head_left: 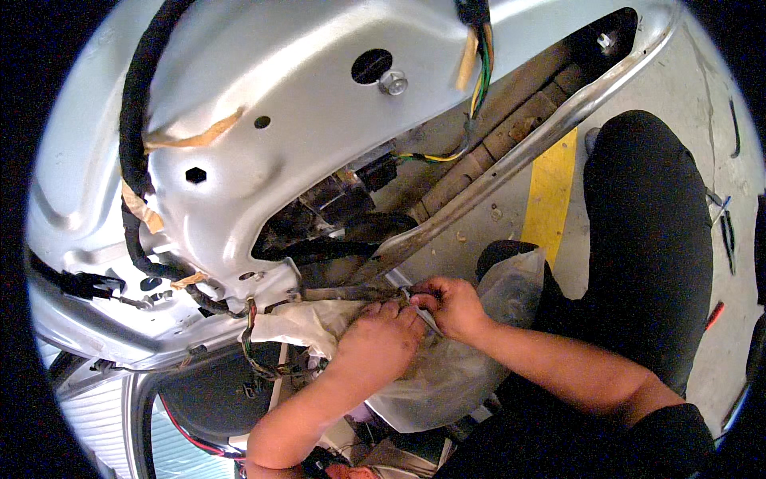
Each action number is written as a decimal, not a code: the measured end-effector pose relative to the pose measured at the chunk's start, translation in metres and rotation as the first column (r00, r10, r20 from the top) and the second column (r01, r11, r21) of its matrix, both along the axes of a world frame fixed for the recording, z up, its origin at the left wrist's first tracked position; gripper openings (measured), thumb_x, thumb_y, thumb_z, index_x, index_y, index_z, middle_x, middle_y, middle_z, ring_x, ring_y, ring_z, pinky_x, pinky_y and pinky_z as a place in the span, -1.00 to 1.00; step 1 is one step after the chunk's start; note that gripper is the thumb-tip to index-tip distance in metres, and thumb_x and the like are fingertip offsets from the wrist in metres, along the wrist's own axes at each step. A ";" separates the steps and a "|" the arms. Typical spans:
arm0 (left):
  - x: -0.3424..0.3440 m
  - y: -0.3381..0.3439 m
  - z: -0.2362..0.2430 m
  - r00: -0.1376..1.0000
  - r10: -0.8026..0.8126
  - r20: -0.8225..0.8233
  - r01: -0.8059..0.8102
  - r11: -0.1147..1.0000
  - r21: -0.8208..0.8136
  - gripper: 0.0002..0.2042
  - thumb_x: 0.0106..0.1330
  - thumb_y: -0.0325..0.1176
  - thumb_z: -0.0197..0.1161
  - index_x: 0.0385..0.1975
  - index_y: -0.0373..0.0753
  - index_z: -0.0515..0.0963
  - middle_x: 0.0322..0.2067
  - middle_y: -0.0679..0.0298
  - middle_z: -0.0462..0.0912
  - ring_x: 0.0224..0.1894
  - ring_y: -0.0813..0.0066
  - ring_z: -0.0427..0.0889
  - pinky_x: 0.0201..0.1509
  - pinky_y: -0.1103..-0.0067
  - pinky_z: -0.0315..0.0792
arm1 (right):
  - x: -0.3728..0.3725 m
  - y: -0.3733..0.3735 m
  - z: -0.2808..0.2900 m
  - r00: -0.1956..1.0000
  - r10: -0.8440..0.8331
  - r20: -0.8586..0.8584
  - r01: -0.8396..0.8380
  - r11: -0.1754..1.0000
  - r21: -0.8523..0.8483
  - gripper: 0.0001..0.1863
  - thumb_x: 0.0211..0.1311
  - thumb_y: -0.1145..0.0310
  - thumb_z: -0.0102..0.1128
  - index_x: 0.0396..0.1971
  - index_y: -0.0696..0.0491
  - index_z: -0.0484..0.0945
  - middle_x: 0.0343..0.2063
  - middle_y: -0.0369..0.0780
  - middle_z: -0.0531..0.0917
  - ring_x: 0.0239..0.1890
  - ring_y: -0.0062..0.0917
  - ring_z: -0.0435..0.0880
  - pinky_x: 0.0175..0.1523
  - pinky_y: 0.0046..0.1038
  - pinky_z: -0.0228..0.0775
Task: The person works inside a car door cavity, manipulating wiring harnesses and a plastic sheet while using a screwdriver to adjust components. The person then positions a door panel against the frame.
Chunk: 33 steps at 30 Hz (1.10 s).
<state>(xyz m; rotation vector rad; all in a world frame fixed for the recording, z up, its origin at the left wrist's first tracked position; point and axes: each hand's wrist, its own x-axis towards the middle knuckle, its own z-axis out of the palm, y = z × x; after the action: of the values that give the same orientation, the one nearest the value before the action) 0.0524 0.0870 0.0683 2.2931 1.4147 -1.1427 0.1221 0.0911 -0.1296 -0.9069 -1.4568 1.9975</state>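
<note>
A dark, wrapped cable runs from the lower edge of the silver car door panel to my hands. My right hand pinches the cable's end, fingers bent and pressed together. Close beside it, my left hand has its fingers curled at the same spot; what they grip is hidden under them. A thin, pale strip sticks out between both hands. Beneath them spreads a cloudy plastic sheet, with a crumpled cream part by the door edge.
A thick black wiring harness with torn tan tape hangs over the panel. Coloured wires enter its large opening. Loose wires dangle below. My black-trousered leg is at right, beside a yellow floor stripe. Thin tools lie on the floor.
</note>
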 end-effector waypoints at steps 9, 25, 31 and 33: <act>0.007 0.005 0.001 0.997 0.078 0.020 -0.079 0.997 0.024 -0.73 0.13 -0.28 0.14 -0.20 -0.20 0.58 -0.12 0.25 0.60 -0.01 0.24 0.57 -0.01 0.35 0.49 | 0.005 0.005 0.018 0.983 -0.181 0.031 0.183 0.976 -0.114 -0.80 0.15 0.34 0.43 -0.34 0.14 0.65 -0.45 -0.12 0.72 -0.42 -0.46 0.67 -0.25 -0.44 0.51; 0.000 0.016 -0.010 0.994 0.013 0.110 -0.038 0.973 0.226 -0.83 0.15 -0.31 0.13 -0.35 -0.21 0.56 -0.32 0.24 0.58 -0.19 0.33 0.57 -0.09 0.41 0.44 | -0.027 0.024 0.008 0.950 -0.309 0.055 0.306 0.876 -0.373 -0.73 0.13 0.25 0.44 -0.37 0.17 0.66 -0.48 -0.12 0.72 -0.42 -0.33 0.66 -0.21 -0.35 0.50; -0.001 0.015 -0.017 0.996 0.087 0.015 -0.088 0.985 0.150 -0.74 0.13 -0.28 0.13 -0.23 -0.19 0.61 -0.11 0.24 0.62 -0.01 0.25 0.56 0.08 0.27 0.42 | -0.042 0.019 -0.006 0.966 -0.256 -0.035 0.215 0.869 -0.445 -0.69 0.17 0.16 0.42 -0.41 0.14 0.67 -0.48 -0.11 0.71 -0.43 -0.36 0.63 -0.22 -0.33 0.48; -0.003 0.016 -0.018 0.994 0.106 0.036 -0.110 0.980 0.167 -0.74 0.14 -0.28 0.13 -0.21 -0.19 0.61 -0.10 0.24 0.62 -0.02 0.25 0.56 0.08 0.28 0.42 | -0.042 0.023 -0.006 0.974 -0.225 -0.004 0.203 0.886 -0.417 -0.68 0.19 0.14 0.41 -0.42 0.14 0.68 -0.48 -0.10 0.71 -0.44 -0.35 0.61 -0.23 -0.32 0.46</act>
<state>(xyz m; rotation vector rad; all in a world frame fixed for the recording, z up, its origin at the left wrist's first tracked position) 0.0499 0.1029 0.0499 2.2982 1.6622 -0.9921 0.0801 0.1140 -0.1355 -1.1241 -0.8659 2.1767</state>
